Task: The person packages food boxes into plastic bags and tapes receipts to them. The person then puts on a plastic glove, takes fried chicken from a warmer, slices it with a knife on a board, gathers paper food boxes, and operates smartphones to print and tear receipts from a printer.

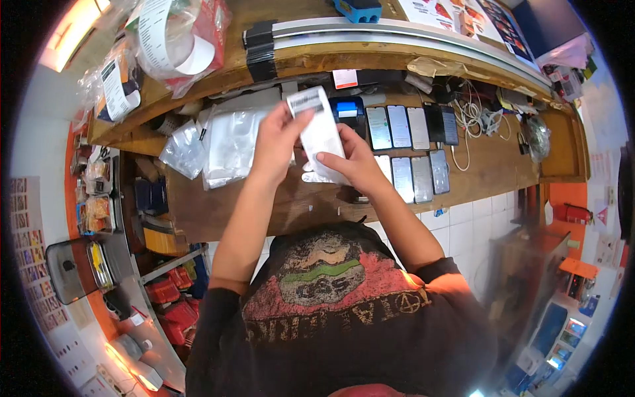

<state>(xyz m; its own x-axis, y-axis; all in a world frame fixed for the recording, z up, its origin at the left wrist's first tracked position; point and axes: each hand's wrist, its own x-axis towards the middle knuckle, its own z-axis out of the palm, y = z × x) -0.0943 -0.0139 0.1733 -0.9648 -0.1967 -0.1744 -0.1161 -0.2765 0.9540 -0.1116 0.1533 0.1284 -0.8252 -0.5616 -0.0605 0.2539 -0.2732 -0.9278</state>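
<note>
A long white packet or slip (pixel 322 132) with a dark printed block at its top is held up over the wooden table (pixel 278 210). My left hand (pixel 276 139) pinches its upper left side, the thumb lying just below the print. Lower down on the right, my right hand (pixel 359 164) grips it with the thumb across its face. Two rows of smartphones (pixel 398 126) lie to the right of my hands, several in each row. Clear plastic bags (pixel 231 145) are stacked at the left, close to my left forearm.
Behind my hands stands a dark device with a blue part (pixel 346 109). White cables (pixel 469 112) lie tangled at the back right. A raised shelf (pixel 397 56) runs across the back, carrying long metal strips (pixel 410 32) and a wrapped roll of labels (pixel 155 40).
</note>
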